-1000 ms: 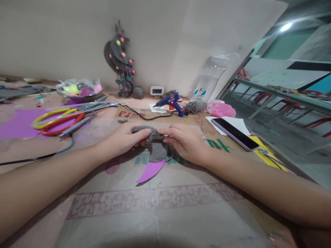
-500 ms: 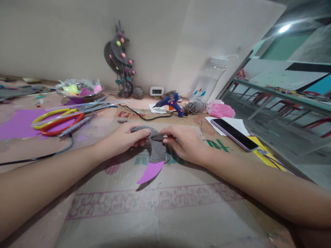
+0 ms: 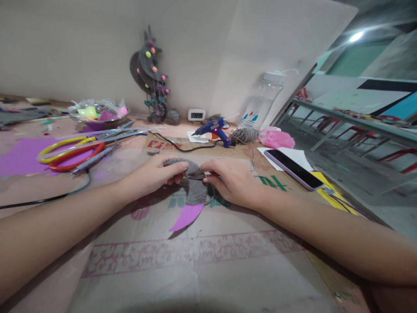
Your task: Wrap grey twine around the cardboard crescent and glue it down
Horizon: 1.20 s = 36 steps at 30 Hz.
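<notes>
A crescent wrapped in grey yarn has a bare purple lower tip. Its upper left end is pinched between the thumb and fingers of my left hand. From the right, my right hand grips a small dark metal tool with a pointed end. That tool lies across the yarn-wrapped part, against its surface; its exact kind is hard to make out. A loose strand loops beside the crescent, under my right fingers.
A blue glue gun, its red light on, stands behind my hands near a yarn bundle and bottle. Scissors lie left on purple sheet. A phone rests at right. Cardboard lies beneath my hands.
The dark tool's tip has shifted slightly left across the crescent. Both hands keep their grips, and the whole scene sits a little further left in view.
</notes>
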Each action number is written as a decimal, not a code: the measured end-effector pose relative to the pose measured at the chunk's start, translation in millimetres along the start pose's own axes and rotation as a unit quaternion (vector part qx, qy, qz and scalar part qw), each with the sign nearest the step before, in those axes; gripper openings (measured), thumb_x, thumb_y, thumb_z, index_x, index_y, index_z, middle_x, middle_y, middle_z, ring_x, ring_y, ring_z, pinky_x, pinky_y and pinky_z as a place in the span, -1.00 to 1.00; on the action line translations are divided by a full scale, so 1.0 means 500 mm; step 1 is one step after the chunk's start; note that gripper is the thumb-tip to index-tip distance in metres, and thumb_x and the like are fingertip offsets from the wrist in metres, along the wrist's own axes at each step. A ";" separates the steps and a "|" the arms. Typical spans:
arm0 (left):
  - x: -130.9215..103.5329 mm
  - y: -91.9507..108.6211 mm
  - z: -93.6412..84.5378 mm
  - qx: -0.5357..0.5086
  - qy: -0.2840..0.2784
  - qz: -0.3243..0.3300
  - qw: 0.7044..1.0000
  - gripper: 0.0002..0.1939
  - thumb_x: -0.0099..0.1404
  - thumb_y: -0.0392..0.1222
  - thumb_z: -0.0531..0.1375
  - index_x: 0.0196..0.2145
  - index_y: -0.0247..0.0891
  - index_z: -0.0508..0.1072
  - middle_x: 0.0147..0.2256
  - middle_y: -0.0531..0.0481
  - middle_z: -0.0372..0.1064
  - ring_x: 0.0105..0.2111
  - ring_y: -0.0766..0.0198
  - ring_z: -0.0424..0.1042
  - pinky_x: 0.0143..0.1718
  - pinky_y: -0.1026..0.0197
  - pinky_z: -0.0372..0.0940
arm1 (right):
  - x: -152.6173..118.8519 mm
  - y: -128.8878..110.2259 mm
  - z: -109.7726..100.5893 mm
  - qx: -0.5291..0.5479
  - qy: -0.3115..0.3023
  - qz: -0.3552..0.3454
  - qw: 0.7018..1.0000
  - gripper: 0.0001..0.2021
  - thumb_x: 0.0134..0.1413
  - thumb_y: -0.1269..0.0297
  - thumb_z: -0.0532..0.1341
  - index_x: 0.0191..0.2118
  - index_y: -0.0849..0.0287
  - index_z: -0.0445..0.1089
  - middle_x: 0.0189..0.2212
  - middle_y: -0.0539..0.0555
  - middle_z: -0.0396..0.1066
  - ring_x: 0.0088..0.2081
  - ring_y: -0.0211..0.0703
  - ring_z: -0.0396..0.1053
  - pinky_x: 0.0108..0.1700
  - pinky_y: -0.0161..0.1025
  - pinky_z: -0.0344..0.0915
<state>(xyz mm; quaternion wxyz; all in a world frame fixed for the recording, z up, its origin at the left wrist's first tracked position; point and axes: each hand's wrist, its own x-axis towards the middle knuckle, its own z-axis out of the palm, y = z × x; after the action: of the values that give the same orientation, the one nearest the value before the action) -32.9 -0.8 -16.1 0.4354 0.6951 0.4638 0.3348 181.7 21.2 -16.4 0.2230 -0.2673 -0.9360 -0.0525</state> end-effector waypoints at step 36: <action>0.002 -0.015 -0.001 -0.022 -0.030 -0.016 0.999 -0.73 0.25 -0.08 0.06 -0.53 -0.27 0.28 -0.60 0.11 0.16 -0.61 0.41 0.12 -0.58 0.31 0.04 | 0.000 0.005 0.003 0.046 -0.048 0.027 0.997 -0.83 0.15 0.30 0.08 -0.21 0.22 0.35 -0.34 0.08 0.45 -0.30 -0.20 0.36 -0.28 -0.32 0.18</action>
<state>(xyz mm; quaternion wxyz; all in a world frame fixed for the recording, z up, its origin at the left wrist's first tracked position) -35.5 1.8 -22.7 0.4697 0.6873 0.4546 0.3168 182.2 23.8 -17.9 0.1910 -0.2844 -0.9394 0.0096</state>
